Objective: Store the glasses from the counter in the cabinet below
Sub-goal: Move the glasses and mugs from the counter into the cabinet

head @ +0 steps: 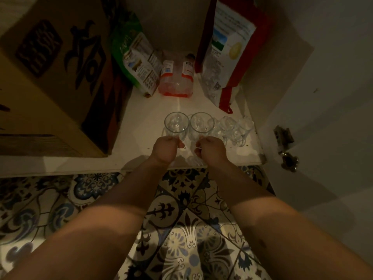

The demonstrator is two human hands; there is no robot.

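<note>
I look down into the low cabinet, onto its white shelf [141,118]. My left hand [165,148] grips a clear handled glass [176,123] and my right hand [212,150] grips a second one [202,123]. Both glasses are upright, side by side, over the front part of the shelf. I cannot tell whether their bases touch the shelf. To their right several more clear glasses [236,128] stand on the shelf near its front right corner.
A large cardboard box [50,77] fills the left of the shelf. Behind stand a green packet [137,61], a clear red-trimmed container [176,77] and a red-and-white bag [226,57]. The open white door [323,98] with its hinge [284,140] is at right. Patterned floor tiles [181,219] lie below.
</note>
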